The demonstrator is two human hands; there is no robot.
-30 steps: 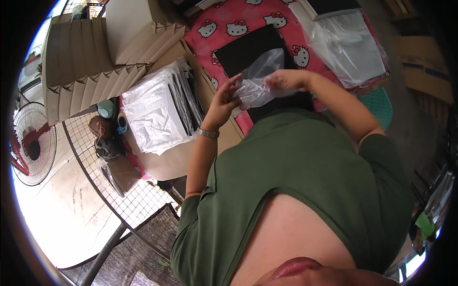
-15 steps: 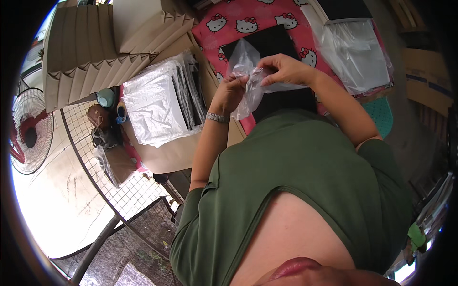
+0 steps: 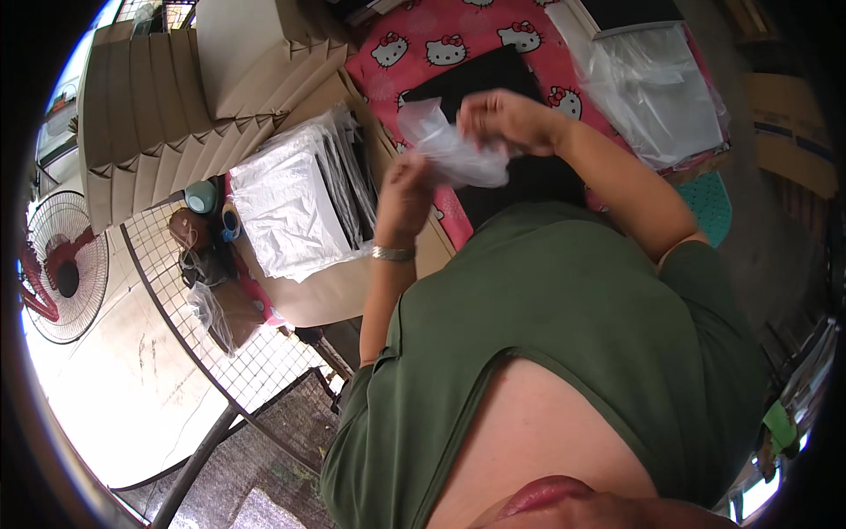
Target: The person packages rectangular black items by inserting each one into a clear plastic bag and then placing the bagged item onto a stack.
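My left hand (image 3: 405,192), with a metal watch band on its wrist, is closed on one end of a clear plastic bag (image 3: 467,164). The bag hangs crumpled in the air over a flat black panel (image 3: 529,189). Just above and to the right of the bag is my right hand (image 3: 513,123), its fingers curled and smeared by motion, so whether they grip the plastic is unclear. Under both hands, the black panel lies on a pink cloth (image 3: 414,22) with cartoon cat heads.
To the left lies a stack of plastic-wrapped black sheets (image 3: 295,198) on brown cardboard. Folded cardboard (image 3: 150,115) rises behind it. Clear plastic sleeves (image 3: 656,97) lie at the far right. A fan (image 3: 66,273) stands beyond the wire mesh (image 3: 198,300) at left.
The plastic bag has gone from spread upright between both hands to crumpled and lower. My right hand has shifted slightly left; my left hand has dropped a little lower and left.
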